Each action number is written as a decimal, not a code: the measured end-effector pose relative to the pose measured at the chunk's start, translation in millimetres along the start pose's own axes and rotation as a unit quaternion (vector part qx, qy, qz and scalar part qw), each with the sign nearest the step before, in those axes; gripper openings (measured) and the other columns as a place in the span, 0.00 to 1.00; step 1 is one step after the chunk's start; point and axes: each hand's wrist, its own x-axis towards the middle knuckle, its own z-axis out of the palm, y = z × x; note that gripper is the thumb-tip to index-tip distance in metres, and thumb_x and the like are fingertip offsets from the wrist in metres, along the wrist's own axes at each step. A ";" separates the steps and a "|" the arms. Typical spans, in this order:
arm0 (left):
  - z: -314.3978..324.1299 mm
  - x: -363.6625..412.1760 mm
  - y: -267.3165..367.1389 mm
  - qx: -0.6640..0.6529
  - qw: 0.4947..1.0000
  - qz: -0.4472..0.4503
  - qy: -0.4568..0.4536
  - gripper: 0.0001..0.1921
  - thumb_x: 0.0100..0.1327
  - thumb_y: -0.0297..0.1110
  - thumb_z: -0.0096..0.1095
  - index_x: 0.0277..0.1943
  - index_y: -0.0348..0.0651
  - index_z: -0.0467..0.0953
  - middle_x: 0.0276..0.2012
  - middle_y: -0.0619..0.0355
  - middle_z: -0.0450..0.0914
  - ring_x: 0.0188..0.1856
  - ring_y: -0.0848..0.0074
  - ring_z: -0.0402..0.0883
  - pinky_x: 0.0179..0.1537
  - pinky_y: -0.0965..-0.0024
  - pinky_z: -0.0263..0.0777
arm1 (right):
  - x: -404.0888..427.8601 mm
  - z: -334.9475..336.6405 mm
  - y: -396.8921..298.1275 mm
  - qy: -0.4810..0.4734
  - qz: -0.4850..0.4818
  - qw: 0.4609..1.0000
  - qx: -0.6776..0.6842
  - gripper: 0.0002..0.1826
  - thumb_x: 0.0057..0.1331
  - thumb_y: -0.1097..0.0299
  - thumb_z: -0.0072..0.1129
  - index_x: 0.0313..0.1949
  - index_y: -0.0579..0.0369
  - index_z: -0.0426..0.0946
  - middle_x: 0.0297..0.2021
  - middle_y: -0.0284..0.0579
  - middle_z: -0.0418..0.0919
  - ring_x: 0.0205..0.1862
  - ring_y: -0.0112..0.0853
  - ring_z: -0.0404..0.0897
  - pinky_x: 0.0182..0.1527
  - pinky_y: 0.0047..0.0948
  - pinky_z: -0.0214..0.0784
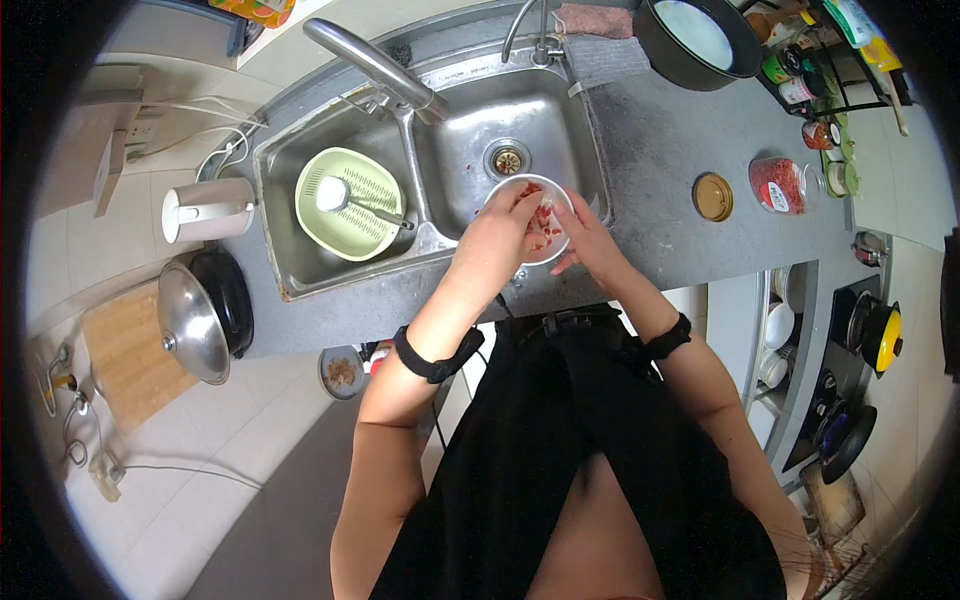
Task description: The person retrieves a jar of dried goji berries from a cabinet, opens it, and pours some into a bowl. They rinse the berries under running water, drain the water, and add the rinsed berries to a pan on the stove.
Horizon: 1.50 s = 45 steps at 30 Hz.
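A white bowl (565, 196) is over the front edge of the right sink basin, close below the drain. Small dried red berries, likely goji berries (543, 225), lie inside it in what looks like water. My left hand (491, 236) reaches over the rim from the left, its fingers down among the berries; whether it pinches any is hidden. On the right side, my right hand (592, 236) holds the bowl by its rim, thumb on top. To the right on the counter stand a clear jar of red berries (778, 184) and a golden lid (712, 197).
In the left sink basin (281, 176) sits a green colander (315, 225) with a white-headed, long-handled utensil (332, 195). A steel faucet (367, 64) arches above the divider. A dark pot (675, 64) holds whitish liquid at back right. A pale kettle (214, 211) stands left.
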 end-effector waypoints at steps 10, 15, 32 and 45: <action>-7.9 -5.4 6.2 0.044 0.998 0.045 -0.001 0.25 0.49 0.25 0.66 0.53 0.38 0.74 0.55 0.44 0.72 0.55 0.52 0.72 0.56 0.60 0.69 | -0.2 -0.6 -3.9 -0.011 -0.011 1.000 -0.003 0.31 0.69 0.44 0.44 0.66 0.45 0.55 0.53 0.50 0.71 0.44 0.36 0.79 0.24 0.28 0.80; -2.5 0.4 5.0 0.091 0.996 0.016 -0.012 0.19 0.52 0.23 0.59 0.50 0.36 0.75 0.51 0.45 0.75 0.53 0.54 0.74 0.50 0.62 0.74 | -0.8 1.0 -4.4 -0.020 -0.017 1.000 -0.008 0.30 0.70 0.46 0.43 0.65 0.47 0.56 0.52 0.49 0.71 0.44 0.36 0.79 0.23 0.27 0.79; 19.5 -21.5 12.5 0.074 0.997 0.019 -0.029 0.17 0.50 0.24 0.62 0.45 0.37 0.76 0.45 0.47 0.76 0.50 0.55 0.75 0.50 0.61 0.72 | -8.5 -6.2 13.7 -0.051 0.011 0.998 -0.022 0.31 0.70 0.47 0.43 0.67 0.47 0.54 0.54 0.48 0.69 0.45 0.34 0.78 0.23 0.26 0.79; 10.4 -21.4 7.5 0.059 0.997 -0.014 0.042 0.18 0.52 0.29 0.63 0.47 0.40 0.75 0.51 0.52 0.73 0.50 0.57 0.76 0.45 0.61 0.76 | -2.6 -4.2 3.9 -0.040 0.020 0.999 -0.025 0.30 0.70 0.48 0.43 0.67 0.47 0.54 0.53 0.48 0.70 0.45 0.34 0.78 0.23 0.26 0.79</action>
